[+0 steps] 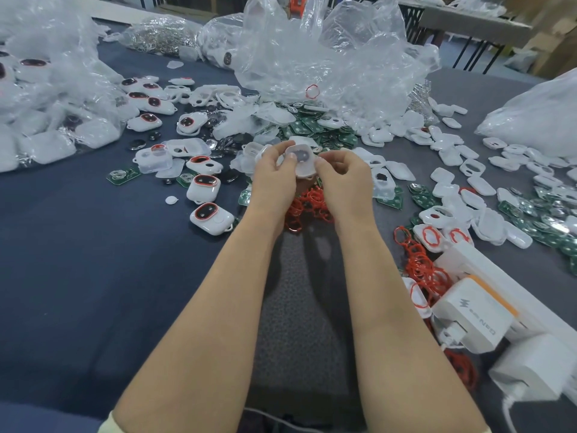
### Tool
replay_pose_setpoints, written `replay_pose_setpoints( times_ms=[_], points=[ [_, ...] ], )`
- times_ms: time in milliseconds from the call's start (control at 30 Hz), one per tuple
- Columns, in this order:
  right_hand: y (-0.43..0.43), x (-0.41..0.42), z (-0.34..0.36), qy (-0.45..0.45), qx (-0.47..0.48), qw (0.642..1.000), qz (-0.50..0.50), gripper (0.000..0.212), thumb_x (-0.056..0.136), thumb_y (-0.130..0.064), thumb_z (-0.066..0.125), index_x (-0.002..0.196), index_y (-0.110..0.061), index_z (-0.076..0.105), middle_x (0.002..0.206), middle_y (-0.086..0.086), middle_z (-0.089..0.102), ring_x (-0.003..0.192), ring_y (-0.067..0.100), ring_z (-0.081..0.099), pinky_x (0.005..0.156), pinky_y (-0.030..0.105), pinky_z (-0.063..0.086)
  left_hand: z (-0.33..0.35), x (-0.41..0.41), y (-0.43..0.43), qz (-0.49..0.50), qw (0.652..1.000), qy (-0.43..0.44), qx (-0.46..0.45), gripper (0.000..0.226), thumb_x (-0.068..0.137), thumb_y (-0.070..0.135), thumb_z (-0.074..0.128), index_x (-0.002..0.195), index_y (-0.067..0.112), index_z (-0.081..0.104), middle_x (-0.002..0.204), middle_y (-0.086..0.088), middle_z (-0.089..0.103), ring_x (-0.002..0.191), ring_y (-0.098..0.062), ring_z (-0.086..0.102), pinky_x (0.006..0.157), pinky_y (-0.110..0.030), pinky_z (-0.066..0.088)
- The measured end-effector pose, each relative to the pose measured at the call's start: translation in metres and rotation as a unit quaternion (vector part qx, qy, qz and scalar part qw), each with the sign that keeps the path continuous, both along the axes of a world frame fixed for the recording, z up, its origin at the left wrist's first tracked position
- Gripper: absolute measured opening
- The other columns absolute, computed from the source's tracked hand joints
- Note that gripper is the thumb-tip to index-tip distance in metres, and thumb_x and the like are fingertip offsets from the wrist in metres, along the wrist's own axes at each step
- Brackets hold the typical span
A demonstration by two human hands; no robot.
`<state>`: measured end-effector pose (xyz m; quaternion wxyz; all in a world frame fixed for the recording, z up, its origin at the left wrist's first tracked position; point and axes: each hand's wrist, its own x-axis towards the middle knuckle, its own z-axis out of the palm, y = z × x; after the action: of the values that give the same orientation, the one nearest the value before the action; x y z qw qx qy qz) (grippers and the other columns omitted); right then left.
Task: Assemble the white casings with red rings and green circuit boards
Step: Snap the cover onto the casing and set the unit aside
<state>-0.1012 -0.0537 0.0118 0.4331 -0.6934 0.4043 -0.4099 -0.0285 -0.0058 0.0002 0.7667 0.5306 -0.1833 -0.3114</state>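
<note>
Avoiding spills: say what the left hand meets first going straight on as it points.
The left hand, gripping a white plastic casing, likely meets the green circuit-board pile; depth unclear.

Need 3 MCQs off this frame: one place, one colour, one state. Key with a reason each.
1. Where does the white charger lie?
A) far left B) near right C) far centre

2. What colour are the circuit boards?
A) blue B) yellow C) green

3. The white casing at centre is:
A) gripped by the left hand and right hand B) lying loose C) stacked on another

Key:
1 B, it sits low on the person's right.
2 C, the pile just beyond the hands is green.
3 A, fingers of both hands pinch its edges.
</note>
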Motion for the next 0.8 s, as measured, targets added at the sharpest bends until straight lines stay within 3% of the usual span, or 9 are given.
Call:
replay_pose_setpoints(
  times_ms=[100,200,367,467,633,733,800],
  points=[
    [-0.0026,-0.0001,-0.0024,0.016,-0.004,1.0,0.001,0.004,0.086,-0.013,0.063,0.086,-0.016,0.065,0.073,-0.006,0.06,0.07,0.008,0.055,0.068,0.018,0.044,0.0001,0.0008,0.0013,-0.021,0.999,0.026,-0.004,0.029,0.097,0.004,0.046,0.125,0.007,0.052,0.125,-0.021,0.058,0.103,-0.026,0.061,0.088,-0.04,0.056],
    [-0.004,-0.0009,-0.0038,0.023,-0.007,1.0,0.002,0.007,0.086,-0.012,0.061,0.085,-0.017,0.065,0.071,-0.006,0.059,0.068,0.006,0.054,0.063,0.012,0.042,-0.0019,0.0013,0.0014,-0.028,0.999,-0.007,0.014,0.039,0.095,-0.002,0.046,0.133,0.007,0.047,0.103,-0.01,0.063,0.092,-0.021,0.064,0.086,-0.037,0.057],
    [-0.0023,-0.0016,-0.0038,0.04,-0.041,0.998,-0.002,0.004,0.086,-0.019,0.065,0.083,-0.018,0.063,0.07,-0.008,0.059,0.066,0.005,0.054,0.063,0.015,0.042,-0.0062,0.0016,0.0003,-0.02,0.997,-0.059,0.043,0.035,0.091,-0.005,0.049,0.122,0.013,0.052,0.079,-0.003,0.065,0.076,-0.019,0.063,0.091,-0.047,0.052],
    [-0.0017,-0.0014,-0.0051,0.083,-0.085,0.993,-0.01,0.012,0.085,-0.027,0.067,0.082,-0.017,0.062,0.073,-0.005,0.061,0.07,0.009,0.055,0.07,0.021,0.041,-0.0079,0.0022,0.0001,-0.021,0.994,-0.094,0.057,0.03,0.091,-0.001,0.055,0.112,0.02,0.053,0.083,-0.006,0.065,0.076,-0.019,0.061,0.086,-0.044,0.052],
    [-0.0011,-0.002,-0.006,0.123,-0.137,0.982,-0.037,0.014,0.087,-0.021,0.063,0.087,-0.009,0.07,0.086,0.006,0.071,0.086,0.02,0.063,0.077,0.023,0.04,-0.009,0.0019,0.0017,-0.025,0.992,-0.106,0.064,0.039,0.089,0.0,0.057,0.121,0.021,0.051,0.083,-0.005,0.065,0.071,-0.012,0.061,0.07,-0.026,0.051],
    [-0.0012,-0.0019,-0.0075,0.143,-0.157,0.976,-0.059,0.015,0.087,-0.021,0.061,0.086,-0.009,0.07,0.088,0.008,0.071,0.089,0.024,0.062,0.074,0.025,0.037,-0.0074,-0.0012,0.0027,-0.035,0.992,-0.106,0.063,0.036,0.09,0.002,0.059,0.118,0.022,0.049,0.102,-0.018,0.068,0.085,-0.021,0.063,0.084,-0.04,0.053],
    [-0.0017,-0.0022,-0.0079,0.15,-0.16,0.973,-0.066,0.016,0.087,-0.022,0.06,0.085,-0.009,0.069,0.088,0.008,0.071,0.089,0.025,0.062,0.074,0.027,0.038,-0.0064,-0.0024,0.0032,-0.04,0.992,-0.102,0.056,0.033,0.09,0.001,0.058,0.115,0.021,0.049,0.104,-0.021,0.067,0.085,-0.023,0.062,0.088,-0.044,0.052]
  ],
)
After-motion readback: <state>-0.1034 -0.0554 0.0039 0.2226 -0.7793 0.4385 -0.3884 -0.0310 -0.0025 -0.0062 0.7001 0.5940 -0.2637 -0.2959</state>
